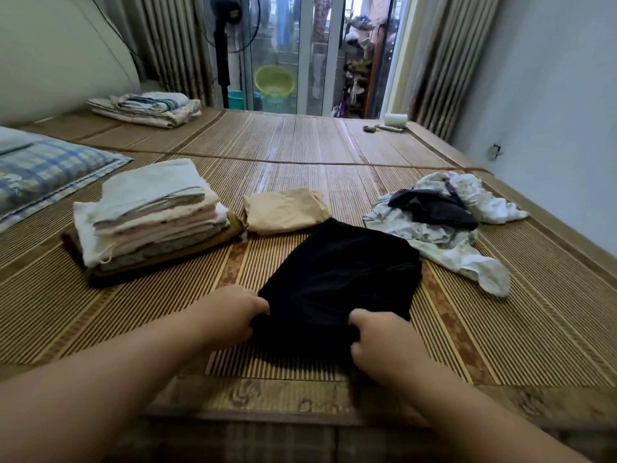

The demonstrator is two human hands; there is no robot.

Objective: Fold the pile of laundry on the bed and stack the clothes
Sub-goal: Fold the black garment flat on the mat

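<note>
A black garment (337,272) lies spread on the bamboo bed mat (300,145) in front of me. My left hand (230,315) grips its near left corner, and my right hand (380,339) grips its near edge on the right. A stack of folded clothes (150,218), mostly white, pink and tan, stands to the left. A folded beige garment (287,210) lies behind the black one. An unfolded pile of light and dark laundry (447,215) sits to the right.
A plaid pillow (43,175) lies at the far left. Folded bedding (147,108) rests at the back left of the bed, and a white roll (395,120) at the back right. A fan (223,45) stands beyond the bed by glass doors. A wall runs along the right.
</note>
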